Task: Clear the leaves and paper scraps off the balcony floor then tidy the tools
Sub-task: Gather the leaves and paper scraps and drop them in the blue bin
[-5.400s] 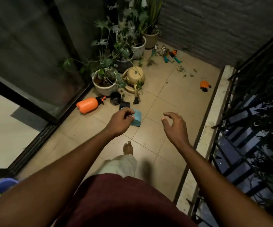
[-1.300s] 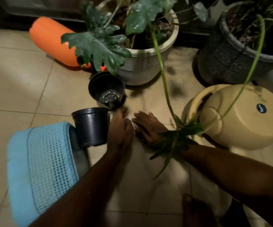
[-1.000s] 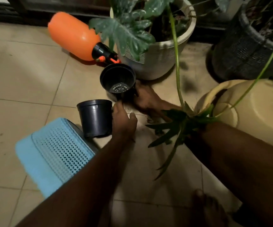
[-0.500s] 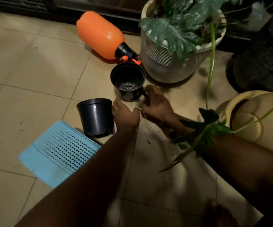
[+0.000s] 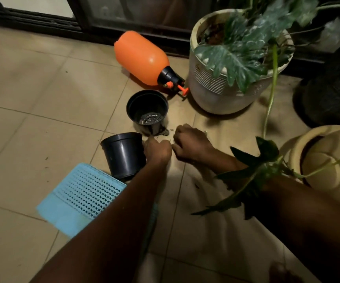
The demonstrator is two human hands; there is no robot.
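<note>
- Low on the floor (image 5: 32,88), the left hand (image 5: 157,149) and right hand (image 5: 191,142) sit side by side with fingers curled; cannot tell whether either holds anything
- Small dark scraps (image 5: 164,132) lie just beyond the hands, against the far pot (image 5: 147,111)
- The near pot (image 5: 124,155) touches the left hand, with the mesh tray (image 5: 83,198) just beside it
- The orange sprayer (image 5: 142,58) lies on its side near the floor's far edge, beside the planter (image 5: 222,84)

glossy orange plastic sprayer (image 5: 141,58), matt black plastic pots (image 5: 124,155), smooth tiles (image 5: 32,82)
</note>
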